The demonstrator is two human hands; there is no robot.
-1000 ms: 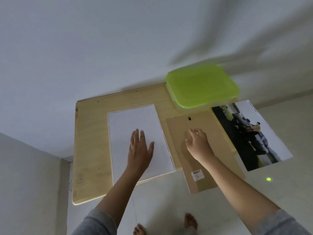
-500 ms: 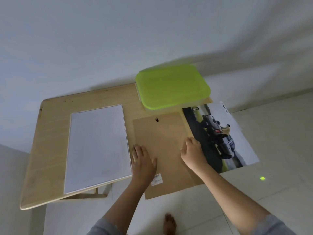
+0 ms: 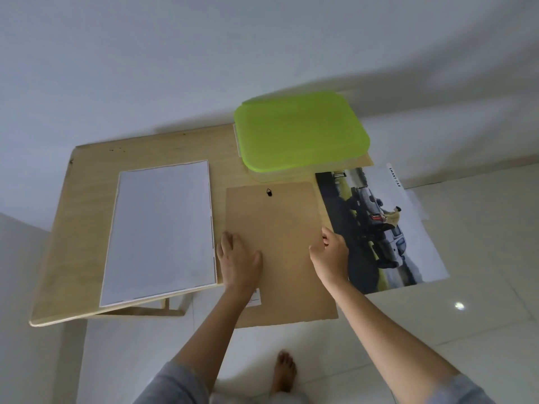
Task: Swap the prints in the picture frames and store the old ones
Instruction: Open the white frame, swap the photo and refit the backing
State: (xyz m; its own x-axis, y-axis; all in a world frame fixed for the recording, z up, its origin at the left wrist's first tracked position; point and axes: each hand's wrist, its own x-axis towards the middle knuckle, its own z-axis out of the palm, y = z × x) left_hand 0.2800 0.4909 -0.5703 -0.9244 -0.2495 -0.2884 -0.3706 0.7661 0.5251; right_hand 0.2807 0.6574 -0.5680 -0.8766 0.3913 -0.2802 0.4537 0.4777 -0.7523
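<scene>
The left hand [image 3: 239, 260] lies on the brown backing board [image 3: 277, 243] with its thumb spread on the surface. Its fingers bend at the board's left edge, but I can't tell whether they hook under it. The right hand [image 3: 331, 255] is curled round the opposite edge, thumb on top, so it has a real hold. With one hand on each long side, it looks to me like they're squaring the board up to lift or slide it level.

The board sits in the middle of the wooden table [image 3: 87, 214]. Its long axis runs near to far, and its near end hangs off the table's front edge. The small black hanger [image 3: 269, 193] points away, toward the green-lidded box [image 3: 300, 132] at the far side, which is probably where the old prints will go. A sticker [image 3: 253, 298] shows at the near end, beside the left wrist.

To the left, just beside the board and lying parallel to it, is what I take for the white frame [image 3: 163, 228], back up. To the right is a car print [image 3: 379, 228], angled and partly off the table. A bare foot [image 3: 284, 371] shows on the floor below.
</scene>
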